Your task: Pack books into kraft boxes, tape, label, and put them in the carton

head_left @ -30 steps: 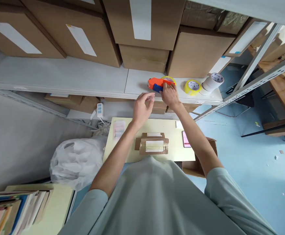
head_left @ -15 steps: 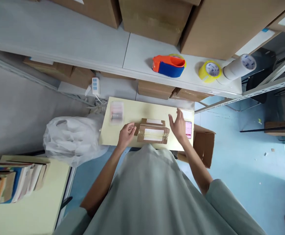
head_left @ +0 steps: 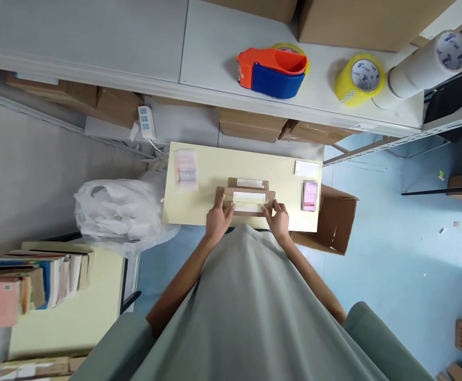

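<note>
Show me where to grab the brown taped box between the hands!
Probably by its two short ends, coming from left and right together: the cardboard box is longer sideways than front to back, so its ends suit two hands. The left hand and right hand are near those ends, at its front corners.

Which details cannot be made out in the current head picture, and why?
In the head view:
Print on the label of the small carton: too small to read.
Whether the left hand and right hand grip the carton or only touch it: too small to tell.
Text on the phone: blurred into blocks.
Top of the big shelf box: cut off by the upper edge.
</note>
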A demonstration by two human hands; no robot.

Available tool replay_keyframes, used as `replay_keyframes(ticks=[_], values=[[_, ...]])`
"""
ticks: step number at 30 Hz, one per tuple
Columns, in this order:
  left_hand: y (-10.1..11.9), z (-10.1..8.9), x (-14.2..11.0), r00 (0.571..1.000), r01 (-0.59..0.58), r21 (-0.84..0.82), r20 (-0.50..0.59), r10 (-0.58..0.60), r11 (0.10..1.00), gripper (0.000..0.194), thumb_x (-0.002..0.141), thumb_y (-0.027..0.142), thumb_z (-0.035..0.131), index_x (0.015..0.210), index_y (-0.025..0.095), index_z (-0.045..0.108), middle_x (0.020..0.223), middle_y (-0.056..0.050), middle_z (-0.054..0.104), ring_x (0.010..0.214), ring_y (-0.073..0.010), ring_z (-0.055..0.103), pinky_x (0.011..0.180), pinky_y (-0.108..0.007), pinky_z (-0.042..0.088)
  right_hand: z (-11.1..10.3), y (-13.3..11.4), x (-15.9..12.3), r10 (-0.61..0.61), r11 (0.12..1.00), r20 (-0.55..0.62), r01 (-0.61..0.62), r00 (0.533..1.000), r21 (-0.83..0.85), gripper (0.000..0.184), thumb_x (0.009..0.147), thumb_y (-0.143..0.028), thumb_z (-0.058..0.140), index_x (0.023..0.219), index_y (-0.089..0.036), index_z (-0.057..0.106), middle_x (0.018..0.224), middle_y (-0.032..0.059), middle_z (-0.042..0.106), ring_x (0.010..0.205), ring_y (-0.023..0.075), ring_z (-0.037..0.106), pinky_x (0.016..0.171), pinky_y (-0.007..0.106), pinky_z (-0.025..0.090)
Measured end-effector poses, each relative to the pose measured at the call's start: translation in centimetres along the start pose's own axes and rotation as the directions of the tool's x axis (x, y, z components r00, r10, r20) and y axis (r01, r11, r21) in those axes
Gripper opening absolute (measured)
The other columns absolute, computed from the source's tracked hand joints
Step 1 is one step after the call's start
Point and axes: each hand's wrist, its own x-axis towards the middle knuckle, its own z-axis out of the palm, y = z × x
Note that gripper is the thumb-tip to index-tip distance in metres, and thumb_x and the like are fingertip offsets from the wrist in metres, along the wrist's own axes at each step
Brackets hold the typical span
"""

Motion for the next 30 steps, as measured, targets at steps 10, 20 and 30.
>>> replay_keyframes(ticks=[10, 20, 30], values=[[-1.0, -0.9, 3.2, 0.993, 0.030, 0.010, 0.114, -0.031, 1.000, 0.039, 0.103, 0.053, 0.059, 0.076, 0.026, 0.064, 0.068, -0.006, 0.067, 0.078, -0.0279, 0.071, 0.075, -0.033, 0.050, 1.8, 2.1, 0.8, 0.219, 0.861, 0.017, -0.202, 0.976, 0.466, 0.048, 0.097, -0.052, 0.071, 0.129, -0.018, 0.081, 0.133, 0.0147, 0.083, 0.123, 0.0306, 0.079, 0.101, 0.039, 0.065], [-1.4, -4.0, 4.9, 0.991, -0.079, -0.362, 0.071, 0.112, 0.929, 0.029, 0.096, 0.040, 0.064, 0.114, 0.021, 0.077, 0.124, -0.011, 0.077, 0.107, -0.0249, 0.078, 0.102, -0.036, 0.063, -3.5, 0.6, 0.8, 0.047, 0.869, -0.099, 0.008, 0.994, 0.494, 0.049, 0.099, -0.055, 0.072, 0.127, -0.017, 0.084, 0.130, 0.0140, 0.077, 0.114, 0.0263, 0.078, 0.102, 0.039, 0.065], [-3.2, -0.8, 5.6, 0.983, 0.091, -0.270, 0.176, -0.044, 0.959, 0.033, 0.086, 0.016, 0.061, 0.114, 0.021, 0.078, 0.125, -0.013, 0.082, 0.113, -0.0300, 0.080, 0.111, -0.045, 0.061, -1.3, 1.2, 1.7, 0.097, 0.961, 0.120, -0.124, 0.988, 0.248, 0.062, 0.108, -0.072, 0.050, 0.098, -0.021, 0.085, 0.103, 0.0111, 0.086, 0.105, 0.0286, 0.081, 0.086, 0.032, 0.061]])
